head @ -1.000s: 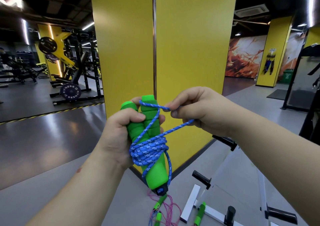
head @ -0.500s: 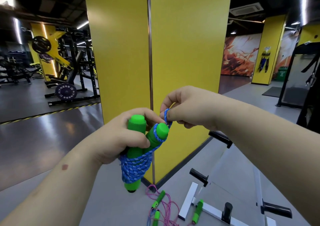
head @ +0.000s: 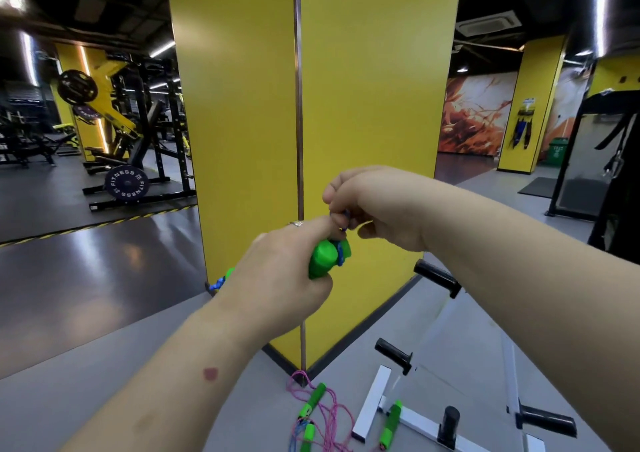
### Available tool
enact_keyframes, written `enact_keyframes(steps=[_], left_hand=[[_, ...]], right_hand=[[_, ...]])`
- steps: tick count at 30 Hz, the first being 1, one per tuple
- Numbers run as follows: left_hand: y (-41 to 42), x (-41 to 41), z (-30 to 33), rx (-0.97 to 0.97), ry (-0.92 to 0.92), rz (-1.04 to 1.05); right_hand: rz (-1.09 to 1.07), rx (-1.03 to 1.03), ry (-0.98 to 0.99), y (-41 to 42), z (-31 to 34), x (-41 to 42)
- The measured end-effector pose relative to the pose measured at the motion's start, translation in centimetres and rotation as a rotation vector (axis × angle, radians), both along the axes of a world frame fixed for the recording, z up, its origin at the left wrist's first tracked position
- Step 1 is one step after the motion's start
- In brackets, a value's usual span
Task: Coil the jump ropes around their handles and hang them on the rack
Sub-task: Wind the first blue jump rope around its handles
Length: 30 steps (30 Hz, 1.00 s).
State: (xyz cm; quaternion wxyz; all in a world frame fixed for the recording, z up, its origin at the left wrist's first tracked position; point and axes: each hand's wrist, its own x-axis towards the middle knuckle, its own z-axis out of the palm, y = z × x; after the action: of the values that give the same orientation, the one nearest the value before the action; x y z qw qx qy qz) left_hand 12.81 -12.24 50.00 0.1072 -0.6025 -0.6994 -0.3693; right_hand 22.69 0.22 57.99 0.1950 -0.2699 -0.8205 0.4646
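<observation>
My left hand (head: 277, 278) is clenched around the green foam handles (head: 323, 259) of the blue jump rope, near the centre of my view. The handle tops poke out past my thumb toward two o'clock, and a little of the coiled blue rope (head: 219, 282) peeks out behind the hand at nine o'clock. My right hand (head: 377, 209) sits just above, at one o'clock from the left, with fingertips pinching a short end of that blue rope (head: 344, 221) right over the handle tops. The two hands touch or nearly touch there; I cannot tell which.

Straight behind them, at twelve o'clock, stands a yellow pillar (head: 363, 105) with a metal strip down its corner. On the grey floor (head: 86, 330) at its foot, at six o'clock from my hands, lies a loose pink jump rope (head: 332, 413) with green handles, uncoiled. Just beside it at five o'clock is the white rack (head: 372, 403), low on the floor, with black pegs (head: 448, 427) sticking up from it. One more green handle (head: 389, 424) leans against its base bar.

Far off at ten o'clock I see a black weight machine (head: 138, 133) carrying a plate marked FITNESS (head: 126, 182). At two o'clock there is an orange mural (head: 478, 116) on the far wall.
</observation>
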Motion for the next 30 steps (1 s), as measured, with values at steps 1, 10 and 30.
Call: enact_keyframes(steps=[1, 10, 30], left_hand=[[0.0, -0.2, 0.1, 0.001, -0.015, 0.003], [-0.7, -0.9, 0.3, 0.028, -0.355, -0.077], [-1.0, -3.1, -0.1, 0.421, -1.172, -0.393]], right_hand=[[0.029, 0.006, 0.029, 0.0, 0.2, 0.2], [0.236, -0.055, 0.216, 0.7, -0.1, 1.2], [0.158, 0.13, -0.034, 1.4, -2.3, 0.3]])
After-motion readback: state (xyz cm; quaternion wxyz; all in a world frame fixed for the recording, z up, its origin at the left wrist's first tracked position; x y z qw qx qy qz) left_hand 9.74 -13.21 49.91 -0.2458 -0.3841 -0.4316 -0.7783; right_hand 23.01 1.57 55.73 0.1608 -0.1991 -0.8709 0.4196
